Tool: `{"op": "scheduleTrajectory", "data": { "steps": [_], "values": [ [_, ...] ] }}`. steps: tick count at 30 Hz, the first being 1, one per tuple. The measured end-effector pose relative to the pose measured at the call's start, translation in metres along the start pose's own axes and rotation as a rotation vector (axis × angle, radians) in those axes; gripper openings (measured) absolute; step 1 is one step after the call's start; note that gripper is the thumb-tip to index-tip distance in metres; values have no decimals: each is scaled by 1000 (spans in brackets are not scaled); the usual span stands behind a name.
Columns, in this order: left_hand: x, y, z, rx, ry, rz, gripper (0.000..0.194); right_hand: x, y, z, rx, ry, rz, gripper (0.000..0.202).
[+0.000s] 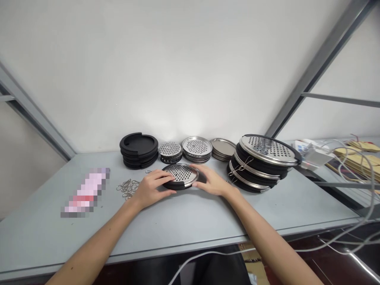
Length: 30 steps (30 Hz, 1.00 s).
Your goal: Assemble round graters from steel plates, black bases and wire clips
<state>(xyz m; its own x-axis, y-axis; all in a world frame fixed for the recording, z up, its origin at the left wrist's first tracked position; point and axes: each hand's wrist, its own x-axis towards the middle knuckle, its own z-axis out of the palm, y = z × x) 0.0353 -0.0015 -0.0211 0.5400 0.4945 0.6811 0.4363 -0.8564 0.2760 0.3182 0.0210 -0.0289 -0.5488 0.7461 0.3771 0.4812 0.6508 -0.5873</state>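
On the table in front of me lies a round metal grater plate set in a black holder. My left hand grips its left side, fingers on top and thumb low at the front edge. At its right side my right hand is curled around the rim, thumb at the front and fingers at the back. Close to my left hand are several wire clips in a loose pile. Behind the plate stand a stack of coarse grater discs and a stack of finer perforated discs.
Black holders are stacked at the back left, and plain metal discs at the back. A tall stack of assembled graters with wire clips stands at right. A blurred pink object lies left. White cables hang at far right.
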Motion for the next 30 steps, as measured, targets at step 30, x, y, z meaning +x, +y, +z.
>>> {"op": "scheduleTrajectory", "data": {
  "steps": [30],
  "values": [
    [-8,6,16,126,-250,-400,93,0,-3,3,-63,-51,-7,76]
  ]
}}
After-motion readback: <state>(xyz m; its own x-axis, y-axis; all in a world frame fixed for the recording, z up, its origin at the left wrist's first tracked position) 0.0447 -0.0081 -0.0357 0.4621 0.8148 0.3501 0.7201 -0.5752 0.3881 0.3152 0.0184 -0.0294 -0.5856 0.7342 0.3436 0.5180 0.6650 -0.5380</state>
